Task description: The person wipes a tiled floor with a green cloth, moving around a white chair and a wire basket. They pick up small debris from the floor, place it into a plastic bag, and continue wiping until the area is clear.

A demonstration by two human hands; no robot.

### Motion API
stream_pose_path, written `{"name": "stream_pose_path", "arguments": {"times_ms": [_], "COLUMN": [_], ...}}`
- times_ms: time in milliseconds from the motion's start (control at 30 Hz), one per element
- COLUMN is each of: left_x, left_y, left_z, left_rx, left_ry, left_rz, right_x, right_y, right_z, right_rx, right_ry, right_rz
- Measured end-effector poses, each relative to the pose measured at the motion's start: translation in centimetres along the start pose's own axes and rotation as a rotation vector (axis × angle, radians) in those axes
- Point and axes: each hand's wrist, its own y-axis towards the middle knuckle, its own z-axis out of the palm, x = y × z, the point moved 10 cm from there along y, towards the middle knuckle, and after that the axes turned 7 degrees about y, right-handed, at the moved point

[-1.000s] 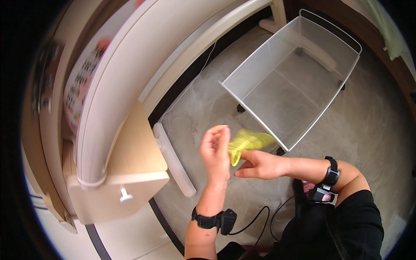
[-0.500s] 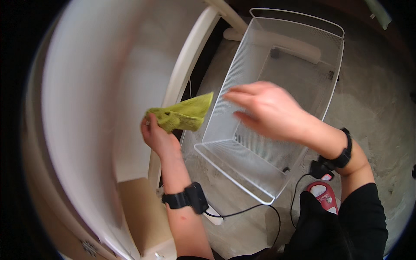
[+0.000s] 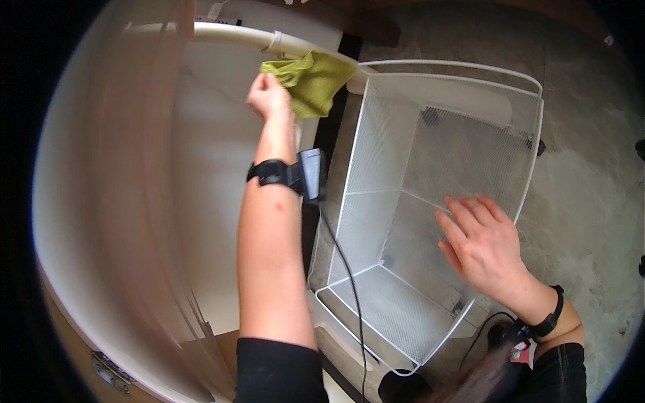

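My left hand (image 3: 271, 98) is stretched far forward, its fingers closed on one corner of a yellow-green cloth (image 3: 314, 82). The cloth hangs partly spread beside a white curved pipe (image 3: 232, 33), close to the far end of a white mesh basket (image 3: 373, 161); whether it touches the pipe cannot be told. Over the right part of that basket, my right hand (image 3: 482, 243) is held with fingers spread and nothing in it. Both wrists carry black straps with small devices.
A large glossy white curved surface (image 3: 101, 201) fills the left side. A black cable (image 3: 349, 275) runs down from my left wrist device past the basket. The grey floor (image 3: 584, 201) lies to the right. A metal hinge (image 3: 111, 373) shows at lower left.
My left hand has reached farther forward with the cloth, which now hangs more spread out. My right hand has drawn back to the right, away from the cloth. The view has shifted too.
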Motion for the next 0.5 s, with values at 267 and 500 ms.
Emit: {"name": "stream_pose_path", "arguments": {"times_ms": [267, 500], "left_x": [3.2, 2.9], "left_y": [-0.9, -1.8], "left_z": [10.0, 6.9], "left_rx": [0.337, 0.153], "left_ry": [0.947, 0.991], "left_rz": [0.144, 0.545], "right_x": [0.1, 0.0], "right_y": [0.5, 0.6], "right_z": [0.5, 0.7], "right_rx": [0.081, 0.059], "right_ry": [-0.007, -0.06], "right_rz": [0.041, 0.099]}}
